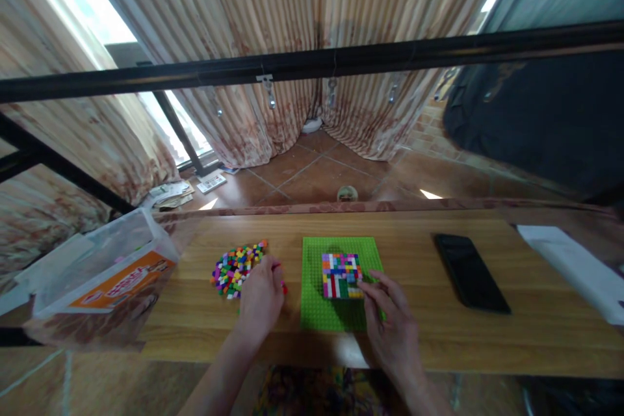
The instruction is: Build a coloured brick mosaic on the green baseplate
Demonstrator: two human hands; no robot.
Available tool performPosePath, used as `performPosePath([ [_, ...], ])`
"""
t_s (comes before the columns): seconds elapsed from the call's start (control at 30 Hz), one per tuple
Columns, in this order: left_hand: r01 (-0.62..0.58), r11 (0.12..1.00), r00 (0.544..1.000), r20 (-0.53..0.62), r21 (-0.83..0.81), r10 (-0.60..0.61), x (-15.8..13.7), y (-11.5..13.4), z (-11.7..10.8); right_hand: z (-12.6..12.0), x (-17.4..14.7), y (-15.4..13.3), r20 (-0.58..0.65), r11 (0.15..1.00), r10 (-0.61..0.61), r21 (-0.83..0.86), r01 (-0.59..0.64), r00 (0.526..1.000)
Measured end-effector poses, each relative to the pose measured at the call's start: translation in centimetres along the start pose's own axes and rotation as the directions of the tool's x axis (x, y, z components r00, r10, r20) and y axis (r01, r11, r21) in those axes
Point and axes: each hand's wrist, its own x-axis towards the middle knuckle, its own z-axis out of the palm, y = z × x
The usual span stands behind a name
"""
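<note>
A green studded baseplate (312, 314) lies on the wooden table. On it stands a block of small multicoloured toy bricks (340, 276), built in tight rows. My right hand (392, 312) is at the block's right edge, thumb and index fingertips close together there. Whether a brick sits between them is too small to tell. To the left of the plate, my left hand (263, 292) hovers over the right side of a loose pile of coloured bricks (236, 270). Its fingers are curled into a pinch, and what they hold, if anything, is hidden.
A black phone (472, 272) lies right of the plate, with white paper (575, 266) beyond it. At the left stands a clear plastic box (107, 266) with an orange label. A black metal rail (302, 67) crosses above the table's far side, before curtains (273, 6).
</note>
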Motion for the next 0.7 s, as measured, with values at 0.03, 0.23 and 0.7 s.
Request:
performPosePath([
  [0.03, -0.025, 0.998, 1.000, 0.000, -0.056, 0.025, -0.3, 0.4, 0.0, 0.0, 0.0, 0.0, 0.001, 1.000, -0.002, -0.002, 0.002, 1.000],
  [0.23, -0.133, 0.919, 0.990, 0.001, -0.371, 0.144, -2.4, 2.8, 0.6, -0.3, 0.3, -1.4, 0.017, 0.999, -0.025, 0.023, 0.025, 1.000],
  [0.7, 0.396, 0.185, 0.894, 0.424, -0.900, 0.148, -4.6, 5.9, 1.7, -1.1, 1.2, -5.3, 0.301, 0.937, 0.079, 0.302, -0.174, 0.950],
])
